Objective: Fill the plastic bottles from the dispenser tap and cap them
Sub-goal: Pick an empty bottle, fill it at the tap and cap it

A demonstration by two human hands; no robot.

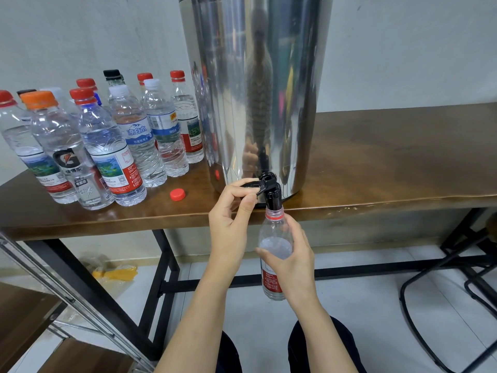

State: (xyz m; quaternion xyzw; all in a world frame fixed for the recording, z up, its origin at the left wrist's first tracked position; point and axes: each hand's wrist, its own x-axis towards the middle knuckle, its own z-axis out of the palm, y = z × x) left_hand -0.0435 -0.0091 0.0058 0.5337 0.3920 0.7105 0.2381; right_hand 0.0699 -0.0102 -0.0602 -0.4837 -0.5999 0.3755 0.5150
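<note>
From the head view, the left hand (232,211) reaches up, fingers (246,193) pinching the black tap lever (251,183) on the steel dispenser (255,90), while the right hand (291,261) grips an uncapped bottle (274,238) upright under the spout, below the bench (376,162) edge.

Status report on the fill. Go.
Left hand pinches tap lever. Right hand grips uncapped bottle, mouth at the spout. Red cap loose on table. Nothing in the way.
</note>
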